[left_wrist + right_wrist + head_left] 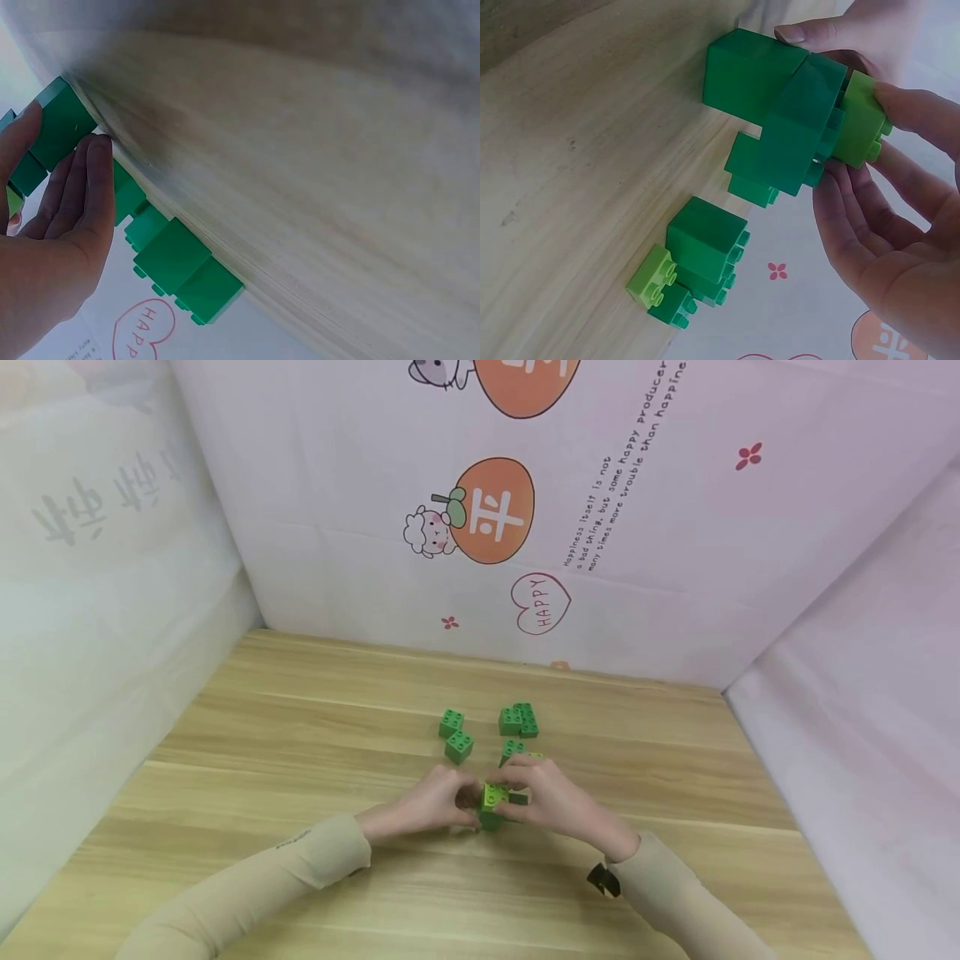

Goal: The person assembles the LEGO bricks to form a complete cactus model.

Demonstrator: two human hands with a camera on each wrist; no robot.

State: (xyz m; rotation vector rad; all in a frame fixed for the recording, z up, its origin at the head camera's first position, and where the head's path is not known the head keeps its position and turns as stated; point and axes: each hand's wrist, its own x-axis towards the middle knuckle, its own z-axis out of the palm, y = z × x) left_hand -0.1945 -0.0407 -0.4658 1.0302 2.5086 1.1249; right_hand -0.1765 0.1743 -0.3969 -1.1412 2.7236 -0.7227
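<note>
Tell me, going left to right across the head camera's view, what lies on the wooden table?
Left hand → lime brick held between both hands → right hand. Loose green bricks lie farther back.

Both arms are covered by long, close-fitting beige sleeves ending at the wrists. The left sleeve (247,885) carries small dark lettering near its cuff, too small to read. A small black item (604,878), partly white-marked, sits at the cuff of the right sleeve (675,893). The left hand (427,803) and right hand (551,795) are bare: no gloves, rings or watch visible. Fingernails are short and unpainted.
</note>
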